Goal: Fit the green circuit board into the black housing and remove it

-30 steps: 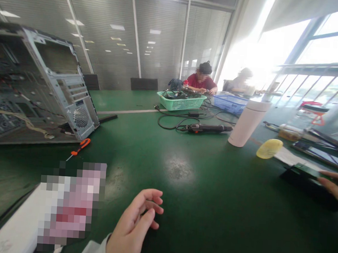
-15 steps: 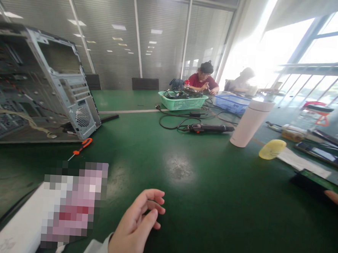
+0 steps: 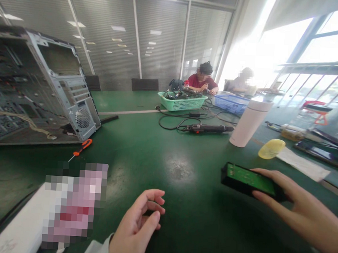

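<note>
My right hand (image 3: 304, 203) grips a black rectangular case with a green circuit board (image 3: 248, 179) set in its upper face. Thumb and fingers clasp its near end, and the case is raised a little over the green table (image 3: 192, 215). My left hand (image 3: 140, 224) rests at the front middle with fingers loosely curled and apart, nothing between them. To its left lie a white oblong object (image 3: 29, 213) and a blurred-out pinkish item (image 3: 78, 201). Beyond these is an orange-and-black screwdriver (image 3: 83, 147).
An opened computer case (image 3: 53, 89) stands at left. A corded power screwdriver (image 3: 209, 128), a green basket (image 3: 183, 103) of cables and a blue basket (image 3: 230, 102) lie farther back. At right are a pink tumbler (image 3: 249, 123) and a yellow object (image 3: 271, 149). Two people sit at the far end.
My right hand has come in from the right edge towards the middle, carrying the black case with the circuit board. My left hand has hardly moved.
</note>
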Demonstrator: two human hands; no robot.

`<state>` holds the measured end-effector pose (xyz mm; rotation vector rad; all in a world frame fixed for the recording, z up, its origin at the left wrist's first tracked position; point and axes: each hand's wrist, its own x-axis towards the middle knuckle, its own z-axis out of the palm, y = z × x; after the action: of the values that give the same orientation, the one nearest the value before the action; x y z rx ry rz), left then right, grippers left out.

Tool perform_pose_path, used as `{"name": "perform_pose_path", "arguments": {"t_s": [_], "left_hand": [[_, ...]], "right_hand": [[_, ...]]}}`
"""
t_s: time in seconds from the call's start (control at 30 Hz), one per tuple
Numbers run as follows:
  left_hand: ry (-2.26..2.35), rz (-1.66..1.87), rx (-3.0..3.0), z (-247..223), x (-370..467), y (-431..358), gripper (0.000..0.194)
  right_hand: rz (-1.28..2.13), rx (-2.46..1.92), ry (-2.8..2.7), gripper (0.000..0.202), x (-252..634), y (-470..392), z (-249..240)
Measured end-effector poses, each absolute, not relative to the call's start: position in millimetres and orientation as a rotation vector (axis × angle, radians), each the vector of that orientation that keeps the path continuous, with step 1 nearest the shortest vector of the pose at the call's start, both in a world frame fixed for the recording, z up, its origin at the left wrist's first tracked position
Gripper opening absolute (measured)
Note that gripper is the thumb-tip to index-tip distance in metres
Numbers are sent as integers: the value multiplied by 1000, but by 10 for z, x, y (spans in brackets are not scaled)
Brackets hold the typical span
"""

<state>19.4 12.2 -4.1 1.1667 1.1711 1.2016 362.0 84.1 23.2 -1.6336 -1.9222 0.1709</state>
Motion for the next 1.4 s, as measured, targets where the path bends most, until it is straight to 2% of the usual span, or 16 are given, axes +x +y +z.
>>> {"name": "perform_pose_path", "arguments": {"t_s": [0.1, 0.23, 0.47, 0.63, 0.73, 0.9, 1.07, 1.13, 1.27, 1.33, 1.4], "left_hand": [[1163, 1196, 1162, -51, 188, 132, 33], [1143, 1263, 1068, -72, 218, 142, 50], [1252, 1382, 941, -108, 269, 133, 55], [1279, 1392, 912, -72, 261, 143, 57], [1244, 1369, 916, -40, 233, 145, 48], [1144, 1298, 1000, -48, 151, 168, 38], [1191, 1342, 1046, -94, 180, 159, 42], [1228, 1376, 1047, -95, 220, 143, 44], [1313, 1417, 1074, -61, 295, 107, 46], [1378, 1435, 1113, -35, 314, 98, 45], [1437, 1428, 1154, -14, 313, 99, 42]], "right_hand": [[447, -1384, -2105, 46, 3041, 709, 300], [592, -1119, -2218, 34, 2475, 654, 435], [482, -933, -2197, 43, 2061, 734, 420], [465, -894, -2194, 29, 2048, 692, 329], [770, -1013, -2062, 24, 2036, 714, 315], [1781, -1172, -1473, 43, 2036, 915, 259], [2136, -1189, -1364, 54, 2094, 1036, 275], [2135, -1178, -1334, 55, 2114, 1039, 292], [1918, -1167, -1350, 57, 2160, 1043, 286], [1744, -1138, -1493, 56, 2189, 1039, 274], [1474, -1048, -1720, 46, 2214, 1016, 269]]}}
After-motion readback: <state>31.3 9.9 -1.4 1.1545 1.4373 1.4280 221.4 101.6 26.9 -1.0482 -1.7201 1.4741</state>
